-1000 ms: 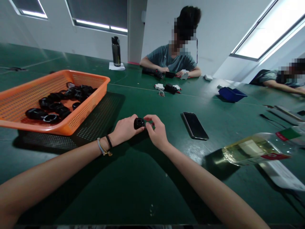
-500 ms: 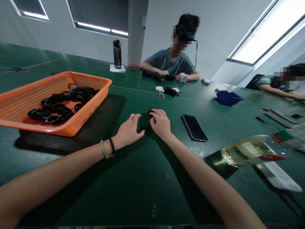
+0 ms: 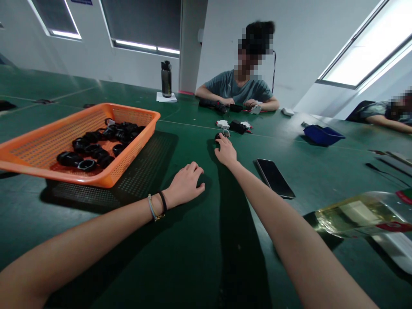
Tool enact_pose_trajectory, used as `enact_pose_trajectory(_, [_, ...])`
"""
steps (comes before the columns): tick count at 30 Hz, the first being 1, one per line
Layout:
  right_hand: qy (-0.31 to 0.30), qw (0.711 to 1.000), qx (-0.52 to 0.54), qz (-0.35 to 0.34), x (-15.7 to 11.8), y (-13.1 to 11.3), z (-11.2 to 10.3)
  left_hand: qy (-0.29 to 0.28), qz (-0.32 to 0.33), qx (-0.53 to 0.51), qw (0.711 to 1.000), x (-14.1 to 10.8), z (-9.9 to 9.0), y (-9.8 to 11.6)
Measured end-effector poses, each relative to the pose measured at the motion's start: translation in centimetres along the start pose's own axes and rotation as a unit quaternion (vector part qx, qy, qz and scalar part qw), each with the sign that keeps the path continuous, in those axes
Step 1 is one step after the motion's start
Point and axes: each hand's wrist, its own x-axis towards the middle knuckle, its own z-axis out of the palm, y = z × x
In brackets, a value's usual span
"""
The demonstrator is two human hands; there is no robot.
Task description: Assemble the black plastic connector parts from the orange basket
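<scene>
My right hand (image 3: 226, 150) reaches forward over the green table (image 3: 193, 240), its fingers on a small round black part (image 3: 218, 136). Just beyond it lie a pale ring (image 3: 226, 133), white pieces (image 3: 222, 124) and a black piece (image 3: 238, 126). Nearer to me, my left hand (image 3: 186, 184) rests on the table with its fingers apart and nothing in it. To its left, an orange basket (image 3: 109, 178) holds several black round parts (image 3: 93, 150).
A phone (image 3: 275, 178) lies right of my right forearm, with a bottle of yellow liquid (image 3: 357, 214) beyond. A blue tray (image 3: 322, 134) is farther back. Across the table a person (image 3: 236, 88) sits near a dark bottle (image 3: 166, 79); another person (image 3: 383, 112) is at far right.
My right hand has moved forward with the black part, towards the white pieces. My left hand stays near the same place on the table. The view has shifted slightly.
</scene>
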Motion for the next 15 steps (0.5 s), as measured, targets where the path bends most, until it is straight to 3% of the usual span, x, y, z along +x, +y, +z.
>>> enact_pose_trajectory(4, [0.056,0.998,0.010,-0.036,-0.8,-0.5,-0.6,0.004,0.008,-0.012,1.000,-0.1,0.0,0.0])
enact_pose_trajectory(8, [0.091,0.993,0.017,-0.072,-3.9,-2.3,-1.7,0.011,0.018,-0.027,0.999,-0.3,-0.2,0.0])
enact_pose_trajectory(11, [0.044,0.992,0.013,-0.114,-7.8,-4.5,-2.7,0.024,0.037,-0.004,0.999,-0.3,-1.0,0.1])
enact_pose_trajectory(15, [-0.078,0.979,0.031,-0.187,-13.4,-8.0,-4.1,0.043,0.043,0.075,0.995,-0.1,-3.6,0.0])
